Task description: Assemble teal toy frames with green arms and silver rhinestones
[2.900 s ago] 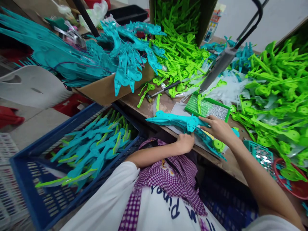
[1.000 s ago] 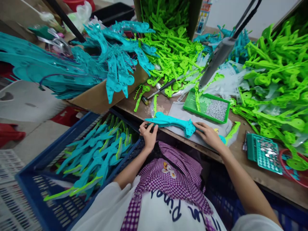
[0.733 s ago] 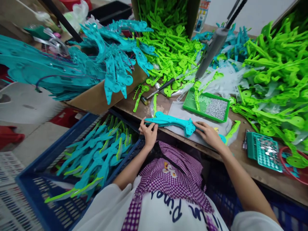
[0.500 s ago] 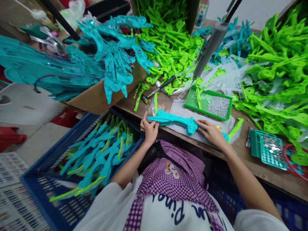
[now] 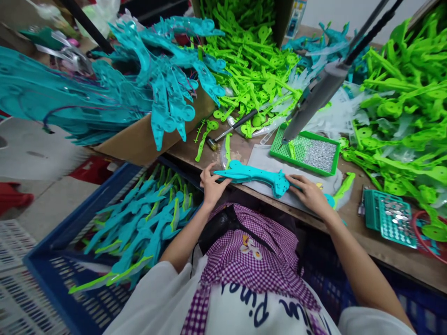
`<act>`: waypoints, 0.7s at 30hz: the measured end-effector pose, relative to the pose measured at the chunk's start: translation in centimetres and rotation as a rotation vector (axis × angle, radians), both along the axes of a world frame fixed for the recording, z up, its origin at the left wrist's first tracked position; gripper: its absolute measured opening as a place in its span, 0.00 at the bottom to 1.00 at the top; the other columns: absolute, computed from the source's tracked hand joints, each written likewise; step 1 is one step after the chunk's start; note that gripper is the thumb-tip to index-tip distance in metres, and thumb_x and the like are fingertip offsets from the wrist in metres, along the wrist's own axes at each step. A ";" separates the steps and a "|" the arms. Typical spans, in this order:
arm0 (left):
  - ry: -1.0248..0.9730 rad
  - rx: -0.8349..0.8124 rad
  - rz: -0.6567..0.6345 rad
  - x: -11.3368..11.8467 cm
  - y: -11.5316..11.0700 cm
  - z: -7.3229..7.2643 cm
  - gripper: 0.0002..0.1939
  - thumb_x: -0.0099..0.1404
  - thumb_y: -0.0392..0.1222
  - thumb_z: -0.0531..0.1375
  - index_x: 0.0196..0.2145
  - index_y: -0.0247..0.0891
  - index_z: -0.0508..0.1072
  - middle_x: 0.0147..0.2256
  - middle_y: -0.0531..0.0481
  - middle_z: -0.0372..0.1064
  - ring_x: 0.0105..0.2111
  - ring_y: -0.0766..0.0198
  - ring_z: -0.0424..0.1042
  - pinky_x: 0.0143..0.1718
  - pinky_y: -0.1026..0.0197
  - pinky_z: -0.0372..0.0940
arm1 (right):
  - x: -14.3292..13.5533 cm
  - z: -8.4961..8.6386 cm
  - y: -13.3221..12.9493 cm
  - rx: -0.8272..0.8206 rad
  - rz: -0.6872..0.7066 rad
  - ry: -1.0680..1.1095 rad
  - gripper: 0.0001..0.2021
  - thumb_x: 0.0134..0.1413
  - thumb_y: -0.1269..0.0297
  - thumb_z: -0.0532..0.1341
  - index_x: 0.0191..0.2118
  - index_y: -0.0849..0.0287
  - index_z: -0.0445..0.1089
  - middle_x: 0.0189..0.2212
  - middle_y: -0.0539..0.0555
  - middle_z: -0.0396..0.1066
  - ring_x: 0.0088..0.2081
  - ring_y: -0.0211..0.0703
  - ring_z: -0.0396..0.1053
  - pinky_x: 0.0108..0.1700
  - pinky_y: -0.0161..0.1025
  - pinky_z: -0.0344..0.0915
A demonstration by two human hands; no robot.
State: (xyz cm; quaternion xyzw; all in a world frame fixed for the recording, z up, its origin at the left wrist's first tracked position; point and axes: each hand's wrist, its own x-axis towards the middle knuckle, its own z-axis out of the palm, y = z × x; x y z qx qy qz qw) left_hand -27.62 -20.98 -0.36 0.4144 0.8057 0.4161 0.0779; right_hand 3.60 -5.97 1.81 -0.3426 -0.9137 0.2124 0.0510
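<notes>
The turquoise part [image 5: 251, 173] sits just on the person's side of the green tray [image 5: 303, 164]. The left hand [image 5: 213, 186] pinches its pointed end; the right hand [image 5: 311, 195] grasps its opposite end.

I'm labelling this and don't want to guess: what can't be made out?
Underside of the blue part: faces away from the head view.
Red bowl: cut off by the head view's right edge.
Metal bits in the green tray: shapes too small in the head view.
Lower pieces in the blue crate: covered in the head view by upper pieces.
</notes>
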 end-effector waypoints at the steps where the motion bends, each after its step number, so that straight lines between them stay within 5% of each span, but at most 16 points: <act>1: 0.014 -0.002 0.002 -0.1 0.0 0.2 0.05 0.53 0.45 0.69 0.27 0.43 0.79 0.55 0.50 0.64 0.57 0.50 0.57 0.59 0.48 0.55 | 0.0 0.0 0.0 -0.001 -0.002 -0.004 0.24 0.65 0.54 0.47 0.63 0.49 0.58 0.57 0.57 0.65 0.56 0.54 0.67 0.55 0.52 0.67; 7: 0.044 -0.027 -0.014 -0.3 0.1 0.7 0.06 0.52 0.45 0.69 0.25 0.42 0.79 0.53 0.50 0.66 0.54 0.52 0.61 0.56 0.51 0.58 | -0.1 0.1 -0.1 -0.006 -0.011 -0.014 0.24 0.65 0.54 0.47 0.63 0.51 0.59 0.57 0.58 0.65 0.56 0.54 0.67 0.55 0.52 0.67; 17: -0.135 0.023 0.002 0.0 -1.3 -0.7 0.07 0.59 0.46 0.64 0.30 0.40 0.79 0.54 0.48 0.65 0.55 0.54 0.63 0.59 0.52 0.58 | 0.0 0.0 -0.2 0.059 0.005 0.004 0.23 0.65 0.56 0.48 0.63 0.46 0.58 0.57 0.57 0.66 0.54 0.54 0.68 0.53 0.52 0.69; 21: 0.025 0.163 0.230 0.0 -3.4 1.7 0.11 0.63 0.47 0.61 0.38 0.40 0.78 0.49 0.45 0.66 0.52 0.57 0.66 0.56 0.54 0.60 | -0.1 -0.1 -0.4 0.083 -0.007 -0.038 0.23 0.65 0.56 0.48 0.64 0.47 0.58 0.57 0.58 0.66 0.54 0.54 0.69 0.52 0.53 0.69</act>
